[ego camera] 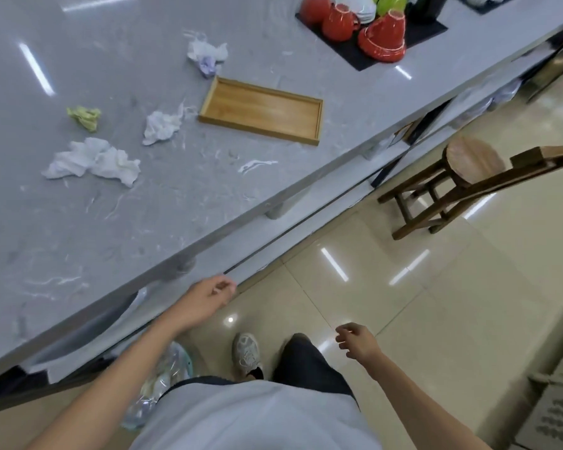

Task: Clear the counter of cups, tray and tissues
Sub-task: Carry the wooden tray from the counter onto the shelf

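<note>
Both hands (205,300) (359,342) low, empty, loosely curled.

Empty wood tray (261,110) flat; crumpled tissues (161,126) beside; cups (384,37) far.

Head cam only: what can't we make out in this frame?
- Stacked red and green ceramic cups on the black mat: cut off by the top edge, count unclear.
- Clear plastic bag on the floor: hidden behind the left forearm and torso.
- Shelf under the grey marbled counter: shadowed and blurred, contents unreadable.

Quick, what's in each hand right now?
Left hand: empty, fingers loosely curled.
Right hand: empty, fingers loosely curled.
</note>
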